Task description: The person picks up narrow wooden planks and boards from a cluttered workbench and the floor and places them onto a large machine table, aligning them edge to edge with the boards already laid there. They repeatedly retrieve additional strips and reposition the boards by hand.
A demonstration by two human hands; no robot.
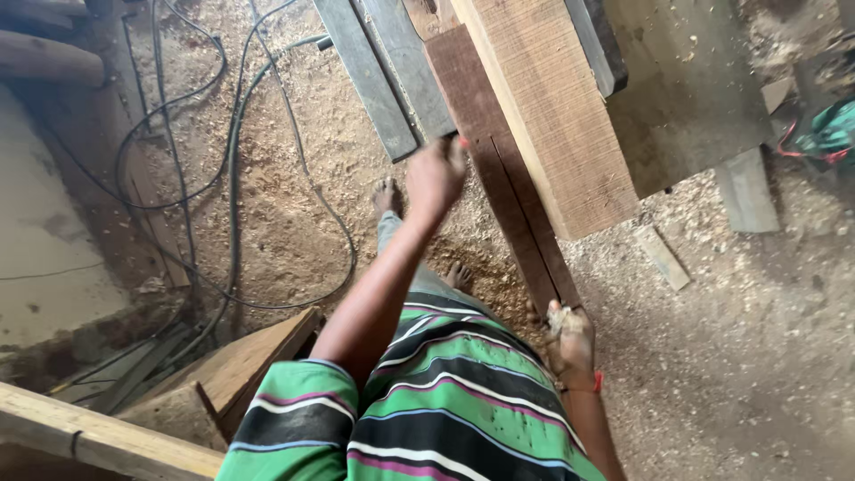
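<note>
The dark reddish plank (499,187) served as the landmark. Far to its left, black cables (227,151) looped over the sawdust-covered floor (294,223), and a pale timber beam (98,436) crossed the lower corner. Nearer, the left hand (434,178) reached to the plank's left edge about midway along; it was blurred, so whether its fingers closed on the wood could not be told. Bare feet (388,196) stood just left of the plank.

The plank itself ran slantwise from a grey metal rail (387,80) down toward the person, with a saw line along its length. It looked stiff, fairly heavy and rough, likely splintery at the edges; hold was best taken at the near end and mid-length edge. The right hand (570,343) gripped that near end.

Touching the plank's right side lay a thick pale wood block (552,116), leaving no room there. Further right, past a small offcut (661,256), the floor lay open.
</note>
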